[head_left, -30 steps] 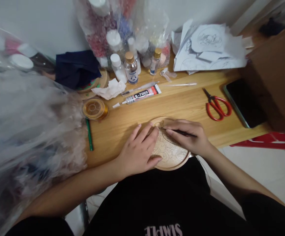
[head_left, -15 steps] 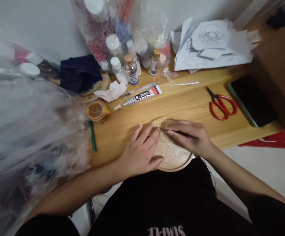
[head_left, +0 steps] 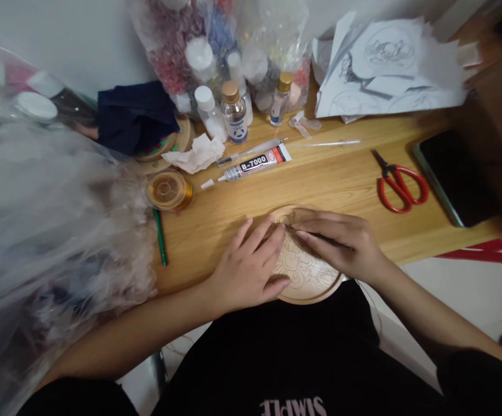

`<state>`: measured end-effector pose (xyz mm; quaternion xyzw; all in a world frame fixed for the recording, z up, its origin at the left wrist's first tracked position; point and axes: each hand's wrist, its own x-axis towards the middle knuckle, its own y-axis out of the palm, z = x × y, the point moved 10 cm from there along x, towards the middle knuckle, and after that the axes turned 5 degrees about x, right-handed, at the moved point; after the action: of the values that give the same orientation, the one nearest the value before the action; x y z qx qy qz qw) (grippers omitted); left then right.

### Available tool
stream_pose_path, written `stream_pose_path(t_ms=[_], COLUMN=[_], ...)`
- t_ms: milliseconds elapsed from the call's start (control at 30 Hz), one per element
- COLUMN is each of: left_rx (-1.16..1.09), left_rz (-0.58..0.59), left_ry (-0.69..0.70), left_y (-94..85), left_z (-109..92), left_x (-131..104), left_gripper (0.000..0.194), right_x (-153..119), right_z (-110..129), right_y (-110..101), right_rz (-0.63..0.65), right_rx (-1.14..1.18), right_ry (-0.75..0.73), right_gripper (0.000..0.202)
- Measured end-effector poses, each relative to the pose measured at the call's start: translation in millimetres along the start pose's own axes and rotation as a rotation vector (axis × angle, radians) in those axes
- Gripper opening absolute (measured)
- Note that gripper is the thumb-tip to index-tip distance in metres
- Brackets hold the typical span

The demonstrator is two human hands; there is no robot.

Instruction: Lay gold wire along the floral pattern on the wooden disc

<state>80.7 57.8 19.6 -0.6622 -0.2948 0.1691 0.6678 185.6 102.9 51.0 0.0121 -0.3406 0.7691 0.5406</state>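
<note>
A round wooden board [head_left: 309, 277] with a raised rim and a line-drawn swirl pattern lies at the table's front edge. My left hand [head_left: 251, 263] rests on its left side, fingers spread and fingertips near the top of the drawing. Between the fingers and thumb of my right hand [head_left: 346, 240] are slim dark tweezers [head_left: 337, 242], pointing left. Their tip meets the board close to my left fingertips. A bit of gold wire [head_left: 278, 220] shows there, partly hidden by the fingers. Whether the tip grips the wire is too small to tell.
Behind the board lie a B-7000 glue tube [head_left: 257, 163], a pen [head_left: 253, 151] and small bottles [head_left: 234, 115]. A gold wire spool [head_left: 170, 190] and green pencil [head_left: 160, 237] are left. Red-handled scissors [head_left: 402, 186] and a phone [head_left: 454, 179] are right. Plastic bags [head_left: 60, 231] crowd the left.
The view has shifted slightly, so the table items appear a little displaced. Both hands keep nearly the same pose on the board, with the tweezers still at its upper part.
</note>
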Motion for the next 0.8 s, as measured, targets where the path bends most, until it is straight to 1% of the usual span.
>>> stream_pose_path(t_ms=[100, 233, 367, 667, 800], left_rx=[0.014, 0.034, 0.057, 0.097, 0.090], left_rz=[0.008, -0.012, -0.039, -0.047, -0.081], left_ry=[0.011, 0.018, 0.017, 0.016, 0.043], left_y=[0.2, -2.3, -5.3, -6.3, -11.6], left_z=[-1.0, -1.4, -0.7, -1.1, -4.1], left_x=[-0.1, 0.0, 0.3, -1.2, -1.8], left_gripper=[0.054, 0.057, 0.058, 0.063, 0.059], right_x=[0.5, -0.5, -1.7, -2.0, -3.0], right_z=[-0.2, -1.7, 0.5, 3.4, 1.4], right_y=[0.4, 1.3, 2.0, 2.9, 2.0], right_rz=[0.007, 0.019, 0.025, 0.021, 0.017], right_rx=[-0.002, -0.005, -0.016, -0.045, -0.049], right_ry=[0.003, 0.013, -0.007, -0.035, -0.021], right_gripper=[0.017, 0.019, 0.020, 0.019, 0.019])
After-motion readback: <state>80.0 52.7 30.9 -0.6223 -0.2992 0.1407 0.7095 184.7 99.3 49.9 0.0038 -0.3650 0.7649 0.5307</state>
